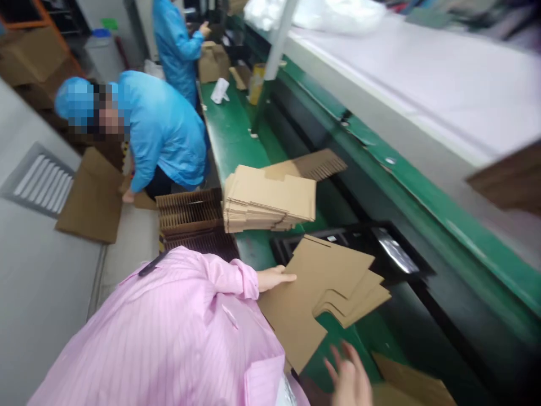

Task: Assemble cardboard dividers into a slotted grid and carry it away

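Note:
My left hand [275, 278] is at the left edge of a few flat, die-cut cardboard sheets [325, 270]. Its thumb lies on top of them, and the other fingers are partly hidden. The sheets are fanned out, with curved cut-outs along one side. Low in the view, my right hand [350, 375] is off the sheets, its fingers apart and blurred by motion. Beyond my left hand, a thick stack of folded cardboard blanks [270, 197] lies on the green bench [228, 135].
A black tray [376, 242] with a silver item lies behind the sheets. More cardboard [409, 378] is at lower right. Upright packed cardboard [190, 211] stands left of the bench. A co-worker in blue [164, 129] bends beside it; another person [175, 51] stands farther off. A post [274, 62] rises from the bench.

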Available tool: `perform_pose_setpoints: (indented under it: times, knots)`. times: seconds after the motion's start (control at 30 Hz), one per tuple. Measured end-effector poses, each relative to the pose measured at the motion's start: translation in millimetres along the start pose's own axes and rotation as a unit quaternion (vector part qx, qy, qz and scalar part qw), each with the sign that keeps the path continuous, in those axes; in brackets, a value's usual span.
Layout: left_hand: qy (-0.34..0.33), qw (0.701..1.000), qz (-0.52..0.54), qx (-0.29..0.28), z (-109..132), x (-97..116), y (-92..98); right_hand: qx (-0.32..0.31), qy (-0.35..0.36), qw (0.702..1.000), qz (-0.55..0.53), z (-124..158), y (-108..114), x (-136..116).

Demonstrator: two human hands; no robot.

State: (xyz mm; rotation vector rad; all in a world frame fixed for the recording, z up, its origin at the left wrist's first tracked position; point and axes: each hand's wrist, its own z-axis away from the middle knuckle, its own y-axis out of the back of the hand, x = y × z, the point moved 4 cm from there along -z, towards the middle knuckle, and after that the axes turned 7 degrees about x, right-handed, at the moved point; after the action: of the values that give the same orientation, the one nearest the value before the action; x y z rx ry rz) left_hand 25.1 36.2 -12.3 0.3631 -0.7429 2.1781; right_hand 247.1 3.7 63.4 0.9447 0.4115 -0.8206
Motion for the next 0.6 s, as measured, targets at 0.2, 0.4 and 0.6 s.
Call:
perform_pose_setpoints:
  times: [0.2,0.4,0.6]
  knots:
    - [-0.012,0.999,-0.046,-0.011,-10,1,-13.0,-0.032,-0.150,0.969,-0.193,21,-52,-30]
    - [-0.023,0.997,-0.044,-0.062,-24,-2,-29.7,-0.026,-0.042,0.981,-0.190,26,-45,-28]
    - [-0.031,0.992,-0.077,-0.093,-27,0,-38.7,0.107,-0.110,0.926,-0.346,31,-40,-16]
